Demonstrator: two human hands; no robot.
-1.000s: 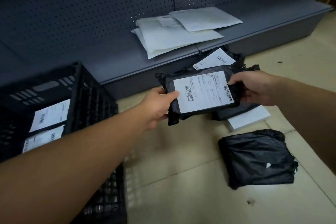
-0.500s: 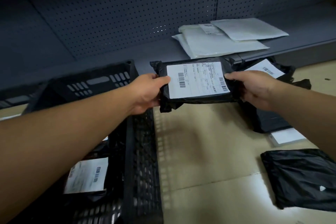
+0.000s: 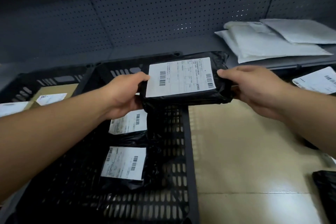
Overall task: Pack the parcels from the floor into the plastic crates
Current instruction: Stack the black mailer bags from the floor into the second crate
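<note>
Bg: dark perforated shelving panel w/ low grey shelf (image 3: 163,49), pale tiled floor (image 3: 245,151) to the right.

Hands: left hand (image 3: 125,96) grips the left end of the held parcel (image 3: 183,85), thumb on top at the label edge, fingers curled under. Right hand (image 3: 254,87) grips the right end the same way, thumb on the black wrap. Both clamped on it; neither spread.

Parcel: black poly-wrapped slab, flat, white label w/ barcodes facing up. Long axis runs left–right between the hands. It hangs over the right wall of the near crate (image 3: 185,151), far corner; approx. half over the crate interior, half over floor.

Key relation: open crate space lies down and to the left of the parcel. Left hand is already over the crate, so nearer. Judgement: next move needs a small shift left, then lowering flat.

Crate: black plastic lattice, rigid. Inside lie two packed parcels (image 3: 125,165), same glossy crinkled wrap, labels up. Bare floor of crate shows right of them; looks enough for one more, tight fit.

Outward: second crate (image 3: 60,80) left w/ a brown carton (image 3: 58,91). White mailers (image 3: 272,43) on shelf. More black parcels on floor (image 3: 316,82), right edge.
</note>
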